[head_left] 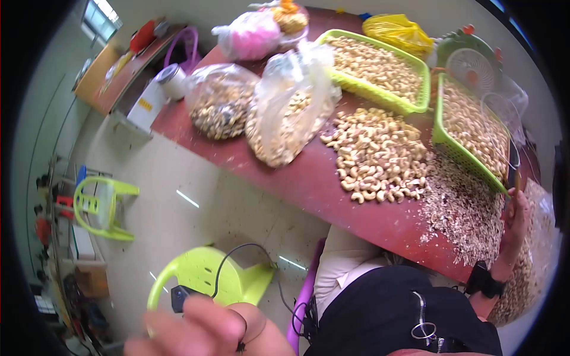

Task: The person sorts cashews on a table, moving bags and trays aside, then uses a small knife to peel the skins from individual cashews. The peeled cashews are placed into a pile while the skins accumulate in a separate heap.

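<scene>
My left hand (199,326) is raised close to the camera at the bottom left, smeared by motion, with its fingers partly curled. Behind it in this view is a small black device (183,298) on a black cable. At the right edge of the red table, my right hand (518,212) is closed at the near corner of a green basket (469,161) full of cashews. A thin brown handle-like piece rises from its fingers; I cannot tell what it is. Beside this hand lies a heap of skin flakes (463,213). Loose peeled cashews (380,154) spread over the table.
Another green basket (371,92) of cashews stands at the back. Clear bags of nuts (291,124) sit on the left of the table (255,169), a yellow bag (398,34) and a fan (472,68) behind. Green chairs (202,273) stand on the floor.
</scene>
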`<state>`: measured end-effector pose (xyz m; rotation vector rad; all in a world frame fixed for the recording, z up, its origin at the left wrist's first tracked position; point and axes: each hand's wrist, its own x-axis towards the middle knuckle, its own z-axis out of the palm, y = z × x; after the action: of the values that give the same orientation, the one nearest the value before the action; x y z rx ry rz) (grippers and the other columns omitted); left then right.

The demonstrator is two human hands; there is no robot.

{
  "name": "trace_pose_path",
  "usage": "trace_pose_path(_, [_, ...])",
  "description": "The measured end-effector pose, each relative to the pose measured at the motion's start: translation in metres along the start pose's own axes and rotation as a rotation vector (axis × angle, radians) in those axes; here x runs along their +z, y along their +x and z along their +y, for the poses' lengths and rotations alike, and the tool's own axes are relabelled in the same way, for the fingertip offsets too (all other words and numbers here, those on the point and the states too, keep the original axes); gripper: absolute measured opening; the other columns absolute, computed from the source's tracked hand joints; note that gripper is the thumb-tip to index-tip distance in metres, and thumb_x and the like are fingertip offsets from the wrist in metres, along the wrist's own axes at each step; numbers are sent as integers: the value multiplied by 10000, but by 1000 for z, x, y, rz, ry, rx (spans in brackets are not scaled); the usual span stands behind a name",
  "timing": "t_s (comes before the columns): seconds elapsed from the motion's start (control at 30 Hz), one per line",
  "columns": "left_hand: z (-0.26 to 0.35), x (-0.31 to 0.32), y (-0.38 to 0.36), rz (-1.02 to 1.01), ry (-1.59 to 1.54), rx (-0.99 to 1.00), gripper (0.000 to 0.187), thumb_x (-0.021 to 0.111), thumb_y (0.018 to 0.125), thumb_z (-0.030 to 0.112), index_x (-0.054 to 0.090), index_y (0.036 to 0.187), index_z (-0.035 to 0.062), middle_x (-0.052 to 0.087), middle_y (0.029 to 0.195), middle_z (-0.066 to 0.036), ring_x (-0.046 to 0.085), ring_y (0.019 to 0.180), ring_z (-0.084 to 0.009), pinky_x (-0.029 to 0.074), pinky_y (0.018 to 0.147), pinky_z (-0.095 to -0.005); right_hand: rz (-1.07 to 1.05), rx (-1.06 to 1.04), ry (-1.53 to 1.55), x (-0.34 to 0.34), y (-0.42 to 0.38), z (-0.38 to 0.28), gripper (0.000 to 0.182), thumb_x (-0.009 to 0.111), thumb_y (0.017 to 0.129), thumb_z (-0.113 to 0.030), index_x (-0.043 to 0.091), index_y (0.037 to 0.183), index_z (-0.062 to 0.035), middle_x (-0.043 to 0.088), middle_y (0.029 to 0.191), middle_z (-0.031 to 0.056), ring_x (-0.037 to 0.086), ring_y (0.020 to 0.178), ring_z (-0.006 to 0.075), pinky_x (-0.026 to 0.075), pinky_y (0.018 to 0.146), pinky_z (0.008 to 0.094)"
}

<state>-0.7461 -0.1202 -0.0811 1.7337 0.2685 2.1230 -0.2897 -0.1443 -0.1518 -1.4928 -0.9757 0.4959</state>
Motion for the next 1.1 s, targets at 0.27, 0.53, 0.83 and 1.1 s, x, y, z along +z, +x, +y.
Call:
trace_pose_path(0.27, [1, 58, 50, -282, -456, -353, 287, 566, 805, 277, 542, 1071, 173, 499, 1108, -75, 439, 1022, -236, 360, 830, -423, -124, 125, 69, -7, -7, 29, 298, 434, 892, -311, 532, 857, -31, 325, 474, -75, 247, 373, -4, 167, 338, 164])
trace_pose_path(0.53, [-184, 22, 15, -223, 570, -455, 193, 529, 774, -18, 572, 961, -33, 587, 940, -133, 566, 853, -175, 451, 736, -250, -178, 185, 21, 8, -3, 60, 299, 434, 890, -294, 549, 799, -33, 349, 462, -69, 286, 371, 2, 193, 342, 164])
trace_pose_path(0.83, [-307, 28, -42, -901, 1445, -692, 670, 677, 639, 378, 470, 1167, 21, 431, 1165, -261, 346, 1155, -388, 309, 953, -380, -177, 212, -20, -6, -12, 89, 263, 461, 879, -262, 547, 792, -29, 341, 479, -83, 289, 392, -4, 210, 360, 163])
trace_pose_path(1.1, [-249, -44, 48, -271, 295, -1262, 223, 602, 756, 82, 592, 954, -20, 631, 808, -108, 618, 645, -163, 500, 577, -231, -71, 173, -11, -15, -4, 98, 307, 435, 888, -305, 536, 758, -46, 331, 443, -77, 270, 355, -4, 192, 331, 167])
